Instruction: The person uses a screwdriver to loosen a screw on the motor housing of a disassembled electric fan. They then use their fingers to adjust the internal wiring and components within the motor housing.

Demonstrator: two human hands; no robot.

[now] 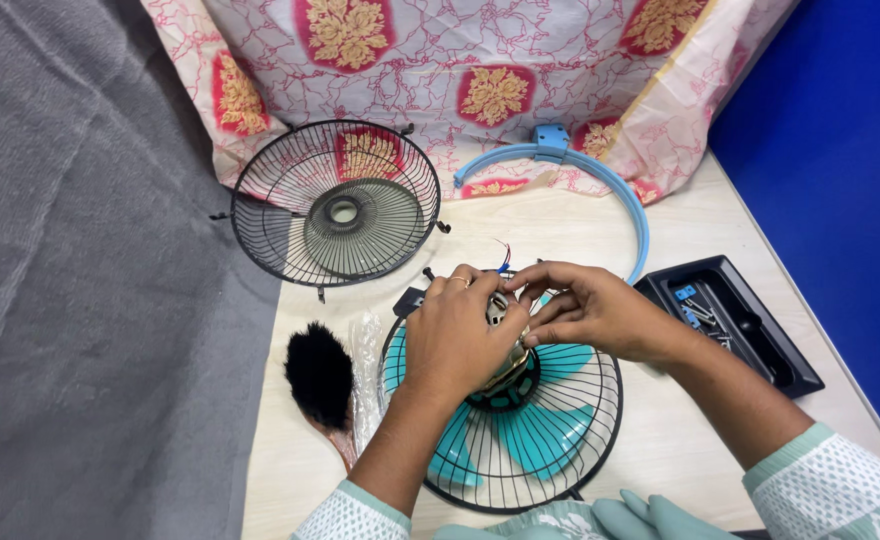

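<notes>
A black brush lies at the desk's left edge; the left hand and right hand both grasp the fan motor atop the caged teal fan mid-desk, a black screw tray near the right edge.

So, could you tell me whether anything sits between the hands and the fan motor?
Nothing visible does: the left hand and right hand already rest on the fan motor, above the teal blades.

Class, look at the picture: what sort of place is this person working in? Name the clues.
Probably a small repair bench at home or in a workshop: a loose fan grille, a tray of screws, and a brush lie on the table.
</notes>
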